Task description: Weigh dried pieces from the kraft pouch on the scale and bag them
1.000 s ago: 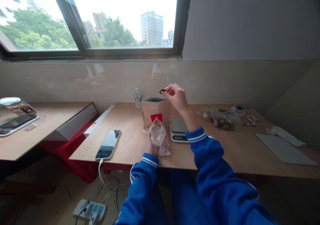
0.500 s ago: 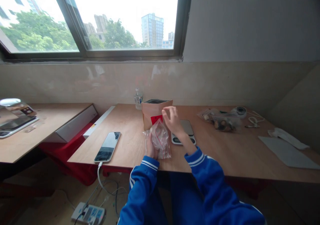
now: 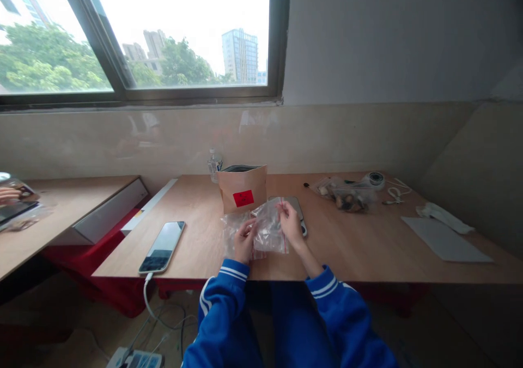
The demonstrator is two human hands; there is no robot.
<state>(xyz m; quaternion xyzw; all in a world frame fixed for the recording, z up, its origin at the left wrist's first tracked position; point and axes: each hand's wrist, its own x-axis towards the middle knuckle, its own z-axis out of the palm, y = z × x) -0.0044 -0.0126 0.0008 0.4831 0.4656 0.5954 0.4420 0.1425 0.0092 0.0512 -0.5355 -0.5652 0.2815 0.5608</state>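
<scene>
My left hand (image 3: 244, 240) and my right hand (image 3: 289, 224) are both closed on a clear zip bag (image 3: 269, 232) with a red strip along its right edge. My right fingers pinch the bag near that strip, while the left fingers hold its left side. More clear plastic lies under and around my left hand; I cannot tell how many bags there are. Just behind them a brown paper pouch (image 3: 242, 185) with a red label stands upright, its top open. A kitchen scale (image 3: 295, 207) sits behind my right hand, partly hidden by it.
On the left lies a phone (image 3: 162, 247) plugged into a white cable. A clear bottle (image 3: 213, 164) stands behind the pouch. To the right are bags of dark pieces (image 3: 349, 196), a white round device (image 3: 374, 180) and a white sheet (image 3: 445, 240). Another person's hand (image 3: 8, 195) shows far left.
My right hand has come down from beside the pouch and now pinches the bag's red-striped edge. The bag is spread sideways between both hands. The view has shifted to the right.
</scene>
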